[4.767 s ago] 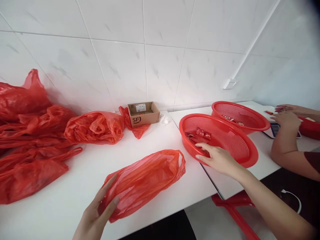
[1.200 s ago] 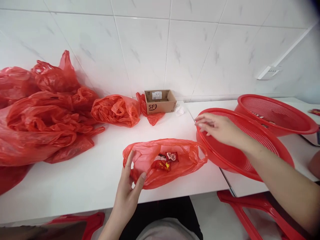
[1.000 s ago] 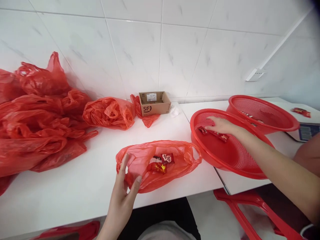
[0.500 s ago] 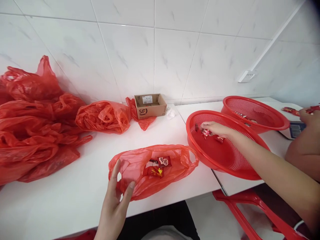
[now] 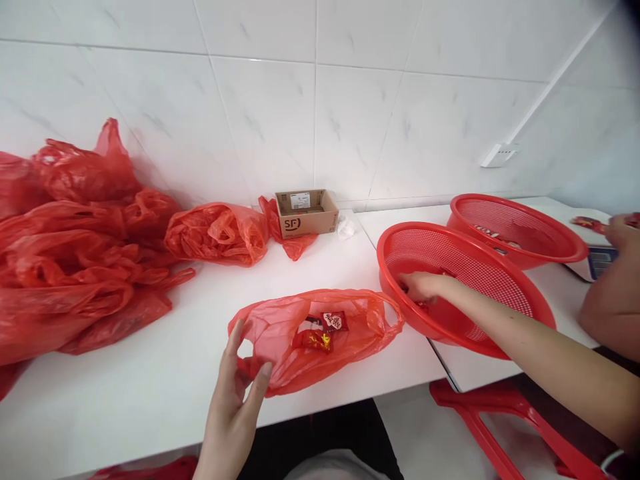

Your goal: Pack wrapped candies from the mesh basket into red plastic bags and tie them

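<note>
**Bag (image 5: 363, 337) part filled, packets (image 5: 334, 321) on both sides of the transfer**

Clock read from the bag, 12 = toward the wall.

Bag lies mouth-up on the tabletop (image 5: 125, 387), near edge, spread wide. Looks like three packets inside, right of its middle: one pale-print, one gold-print, one dark-and-white partly covered. Handle loop at 3 o'clock, just beside the front basket (image 5: 425, 250).

Left hand (image 5: 233, 403) at 8 o'clock: thumb and forefinger spread at the bag's mouth, propping it rather than clenching it. Lower fingers partly hidden.

Right hand (image 5: 423, 285) at 2 to 3 o'clock, down inside the front basket, fingers curled at the packets there. Fingertips hidden, so can't tell if it has a grip on one.

Progress, my read: early. Bag open and steadied: done. A few packets in: done. Left: at least one under the right hand, another on the basket floor just beyond it. Bag not closed or tied. Back basket (image 5: 520, 217) at 2 o'clock has more packets in it, too small to count.

Around: carton (image 5: 310, 223) at 12, bag bundle (image 5: 220, 233) between 10 and 11, bag heap (image 5: 65, 253) between 9 and 10. Past the baskets, between 2 and 3: scale (image 5: 600, 260) and a co-worker's hand (image 5: 623, 232) near more packets.
</note>
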Motion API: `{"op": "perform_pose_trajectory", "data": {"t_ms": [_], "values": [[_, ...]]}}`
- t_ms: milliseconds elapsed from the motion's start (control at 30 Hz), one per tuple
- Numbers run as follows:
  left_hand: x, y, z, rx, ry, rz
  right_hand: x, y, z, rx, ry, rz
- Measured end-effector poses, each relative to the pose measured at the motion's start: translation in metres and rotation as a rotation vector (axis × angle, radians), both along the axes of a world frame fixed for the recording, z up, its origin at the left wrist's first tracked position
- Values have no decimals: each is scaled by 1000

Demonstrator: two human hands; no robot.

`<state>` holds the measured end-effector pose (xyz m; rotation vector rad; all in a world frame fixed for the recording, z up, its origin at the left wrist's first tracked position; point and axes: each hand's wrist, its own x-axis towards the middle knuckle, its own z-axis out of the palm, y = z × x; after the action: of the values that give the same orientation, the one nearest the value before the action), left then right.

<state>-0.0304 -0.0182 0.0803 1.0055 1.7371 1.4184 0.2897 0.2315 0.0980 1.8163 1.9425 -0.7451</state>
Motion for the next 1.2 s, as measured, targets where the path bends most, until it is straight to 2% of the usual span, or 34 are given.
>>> {"op": "perform_pose_trajectory", "data": {"t_ms": [100, 200, 267, 333, 433, 500, 567, 633, 700, 767, 833, 1033, 1200], "values": [[-2, -2, -3, 17, -8, 9, 5, 0, 2, -34, 24, 46], [0, -2, -4, 6, -15, 2, 8, -1, 29, 63, 205, -25], [2, -1, -1, -4, -22, -9, 5, -10, 55, 161, 421, -109], [3, 1, 1, -11, -20, -11, -5, -27, 80, 203, 697, -132], [7, 3, 6, -7, -6, 3, -34, -62, 100, 75, 1072, -34], [9, 4, 8, -6, -8, 5, -57, -83, 98, -65, 1123, 83], [11, 4, 9, -4, -19, 1, -78, -96, 84, -152, 1096, 219], [11, 3, 10, 1, -23, 3, -92, -100, 64, -130, 1012, 334], [9, 2, 9, 5, -22, 0, -99, -99, 43, 11, 831, 382], [6, 1, 7, 1, -24, -2, -98, -94, 29, 178, 649, 373], [4, 0, 5, -7, -24, 4, -93, -90, 24, 246, 602, 352], [5, 3, 4, 5, 27, 7, -79, -86, 40, 128, 806, 238], [9, 5, 7, 15, 30, 23, -84, -90, 35, 17, 992, 215]]}}
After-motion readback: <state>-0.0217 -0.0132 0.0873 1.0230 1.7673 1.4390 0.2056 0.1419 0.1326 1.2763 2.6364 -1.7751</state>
